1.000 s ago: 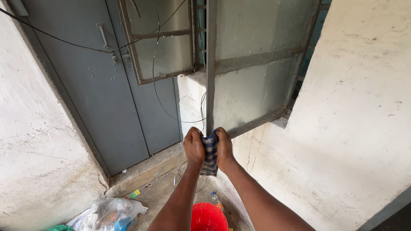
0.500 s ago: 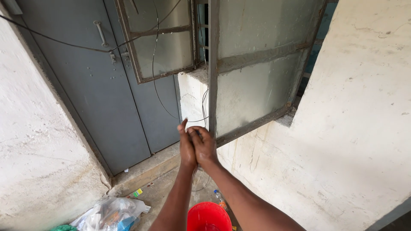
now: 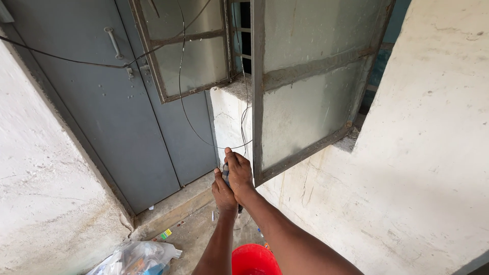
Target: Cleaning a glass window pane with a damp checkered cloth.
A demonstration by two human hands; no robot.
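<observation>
- The left hand (image 3: 224,194) and right hand (image 3: 238,174) press together, fingers curled tight on a dark cloth (image 3: 225,174).
- A red bucket (image 3: 254,259) sits below them.

hands: 2 (left (image 3: 223,193), right (image 3: 238,173)) | checked cloth (image 3: 225,175): 1 | window panels (image 3: 305,86): 2 | red bucket (image 3: 254,259): 1 | grey metal door (image 3: 117,112): 1 | plastic bag (image 3: 137,254): 1

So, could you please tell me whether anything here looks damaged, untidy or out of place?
Yes. Loose black cables dangle across the open window frames instead of being fixed. A plastic bag of rubbish lies on the ground by the grey door. The white wall is cracked and stained below the sill.
</observation>
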